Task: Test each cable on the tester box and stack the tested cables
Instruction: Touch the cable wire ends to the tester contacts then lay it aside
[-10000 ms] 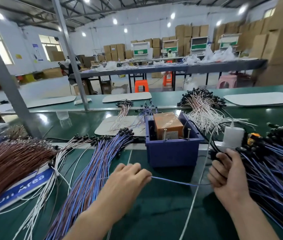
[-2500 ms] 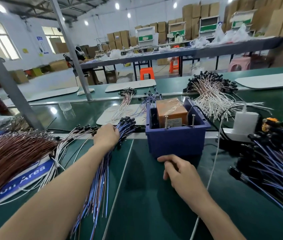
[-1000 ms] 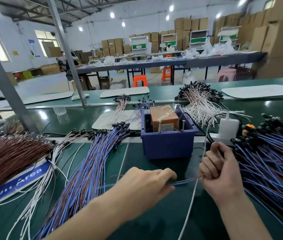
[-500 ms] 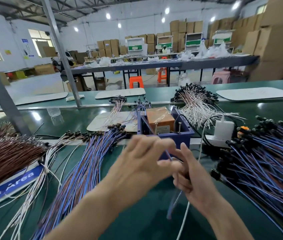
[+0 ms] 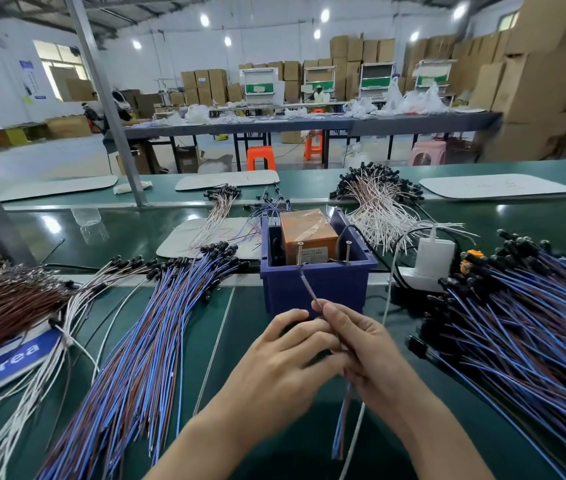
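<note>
The head camera looks down at a green workbench (image 5: 205, 341). The right hand (image 5: 368, 351) pinches one thin blue and brown cable (image 5: 309, 289) between thumb and forefinger, the other fingers curled in. From the pinch the cable runs up and away to the tester box (image 5: 316, 285), a dark blue plastic bin holding an orange block (image 5: 305, 230). Its tip meets the foot of the left of two upright screws (image 5: 299, 252) on the box's front rim. The rest of the cable hangs below the hands toward the near edge.

The left hand (image 5: 285, 362) lies against the right one, its fingers bent and their tips at the cable. Whether it grips the cable cannot be told, as the fingers hide the contact.

Left of the box lies a stack of blue and brown cables (image 5: 143, 341), black connectors pointing away. Farther left are white cables (image 5: 32, 393), a bundle of brown wires (image 5: 0, 303) and a blue sign (image 5: 4, 358). Right of the box, a white plug adapter (image 5: 435, 254) stands on a power strip, beside a big pile of blue cables (image 5: 524, 323). Behind the box lies a heap of white cables (image 5: 378, 209).
</note>
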The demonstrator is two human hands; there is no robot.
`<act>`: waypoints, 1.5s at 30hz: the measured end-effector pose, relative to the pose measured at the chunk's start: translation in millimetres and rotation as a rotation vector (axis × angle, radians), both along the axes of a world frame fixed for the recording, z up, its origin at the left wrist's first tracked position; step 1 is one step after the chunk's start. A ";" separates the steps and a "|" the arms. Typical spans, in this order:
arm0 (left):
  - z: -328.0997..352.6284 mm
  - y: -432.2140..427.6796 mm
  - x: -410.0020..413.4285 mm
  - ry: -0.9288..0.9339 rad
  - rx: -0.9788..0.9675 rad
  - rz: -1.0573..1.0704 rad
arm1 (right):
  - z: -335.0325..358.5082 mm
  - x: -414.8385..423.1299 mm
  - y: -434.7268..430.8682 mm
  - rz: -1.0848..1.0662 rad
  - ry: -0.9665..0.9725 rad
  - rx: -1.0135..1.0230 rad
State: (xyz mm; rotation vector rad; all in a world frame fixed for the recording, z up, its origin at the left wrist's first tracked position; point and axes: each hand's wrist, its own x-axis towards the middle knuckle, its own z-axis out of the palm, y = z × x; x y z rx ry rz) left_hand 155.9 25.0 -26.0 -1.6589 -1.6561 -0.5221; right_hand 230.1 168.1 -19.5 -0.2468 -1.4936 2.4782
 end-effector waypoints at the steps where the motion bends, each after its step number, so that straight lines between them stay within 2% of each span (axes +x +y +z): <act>1: -3.6 1.1 0.1 -0.031 0.017 0.005 | -0.7 -0.4 -1.0 -0.011 -0.001 -0.016; 6: -15.0 5.4 4.4 -0.262 0.128 0.008 | -7.9 -5.6 -6.0 -0.086 -0.009 0.028; 8: -15.8 7.5 7.7 -0.484 0.236 0.057 | -10.5 -8.1 -7.6 -0.121 -0.007 0.037; 11: -10.8 9.9 12.2 -0.940 0.354 0.148 | -12.8 -10.7 -8.6 -0.187 -0.028 0.057; 14: -12.6 13.9 14.5 -1.250 0.268 0.105 | -13.2 -10.8 -11.4 -0.206 -0.025 0.051; 17: -15.7 17.3 16.4 -1.347 0.215 0.068 | -11.6 -10.6 -13.8 -0.202 -0.009 0.011; 23: -20.8 16.7 9.6 -1.379 0.252 0.075 | -12.5 -11.3 -13.4 -0.219 -0.021 0.106; 26: -24.3 15.6 7.5 -1.355 0.372 0.121 | -13.0 -12.9 -12.5 -0.275 -0.014 0.085; 29: -23.5 13.8 3.2 -1.286 0.526 0.148 | -13.0 -13.2 -6.4 -0.439 -0.010 0.116; 32: -23.2 14.4 -2.0 -1.118 0.588 0.223 | -15.9 -10.0 0.6 -0.655 -0.002 0.302; 36: -22.9 22.2 -8.6 -1.030 0.633 0.282 | -19.0 -10.2 4.9 -0.857 0.039 0.489; 41: -22.5 30.1 -19.0 -0.991 0.706 0.342 | -24.8 -20.5 9.9 -0.974 -0.024 0.712; 45: -24.4 32.5 -19.4 -0.935 0.668 0.375 | -28.3 -28.7 12.4 -1.006 -0.013 0.825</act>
